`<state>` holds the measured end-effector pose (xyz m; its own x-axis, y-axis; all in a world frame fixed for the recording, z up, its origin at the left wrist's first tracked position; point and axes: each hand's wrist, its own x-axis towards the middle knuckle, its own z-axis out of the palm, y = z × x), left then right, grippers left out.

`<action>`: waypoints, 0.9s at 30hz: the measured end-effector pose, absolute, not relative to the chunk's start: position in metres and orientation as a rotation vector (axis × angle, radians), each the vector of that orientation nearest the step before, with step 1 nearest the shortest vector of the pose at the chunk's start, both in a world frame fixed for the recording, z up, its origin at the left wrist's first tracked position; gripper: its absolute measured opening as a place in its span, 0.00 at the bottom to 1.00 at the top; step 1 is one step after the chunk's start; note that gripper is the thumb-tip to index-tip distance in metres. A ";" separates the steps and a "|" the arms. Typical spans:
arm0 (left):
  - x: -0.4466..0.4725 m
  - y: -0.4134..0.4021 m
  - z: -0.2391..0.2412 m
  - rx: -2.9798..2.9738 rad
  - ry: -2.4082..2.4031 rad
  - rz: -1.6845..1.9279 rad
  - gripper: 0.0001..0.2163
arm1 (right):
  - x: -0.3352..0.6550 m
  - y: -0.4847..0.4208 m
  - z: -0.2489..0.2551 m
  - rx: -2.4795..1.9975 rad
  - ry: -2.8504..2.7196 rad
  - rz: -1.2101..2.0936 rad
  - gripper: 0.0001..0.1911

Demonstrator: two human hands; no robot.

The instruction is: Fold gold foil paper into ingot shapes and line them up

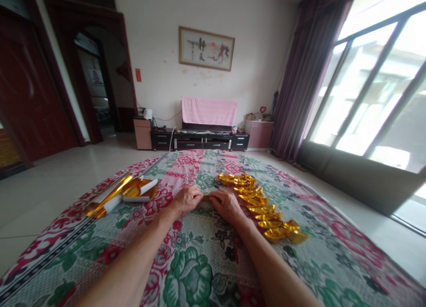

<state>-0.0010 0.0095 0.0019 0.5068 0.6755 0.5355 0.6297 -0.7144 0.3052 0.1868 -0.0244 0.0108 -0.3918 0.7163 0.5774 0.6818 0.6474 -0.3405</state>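
Note:
My left hand [188,199] and my right hand [226,204] meet at the middle of a floral cloth [199,262]. Both have their fingers curled and pinch a small piece of gold foil paper [207,196] between them, mostly hidden by the fingers. To the right of my right hand runs a row of several folded gold paper ingots [262,209], stretching from the far middle toward the near right. To the left lies a stack of flat gold foil sheets [121,192] with white backing, partly curled.
The cloth covers a wide low surface over a pale tiled floor [49,183]. A dark TV stand [199,140] with a pink cover stands at the far wall. Large windows [376,98] and a dark curtain are at the right; a dark wooden door is at the left.

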 end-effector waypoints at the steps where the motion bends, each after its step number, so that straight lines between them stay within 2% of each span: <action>1: 0.000 0.011 0.002 2.655 1.179 0.991 0.11 | 0.186 -0.023 0.011 -1.109 -2.140 0.060 0.09; 21: 0.005 0.015 0.004 2.495 1.477 0.892 0.10 | 0.181 -0.013 0.007 -1.272 -2.109 -0.047 0.10; 27: 0.006 0.014 0.001 2.411 1.448 0.974 0.06 | 0.181 -0.012 0.006 -1.308 -2.120 -0.061 0.10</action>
<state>0.0057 0.0137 0.0010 0.3170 0.8366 0.4467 0.7289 -0.5163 0.4497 0.1806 -0.0118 0.0056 -0.3010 0.7876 0.5377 0.8170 0.5038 -0.2805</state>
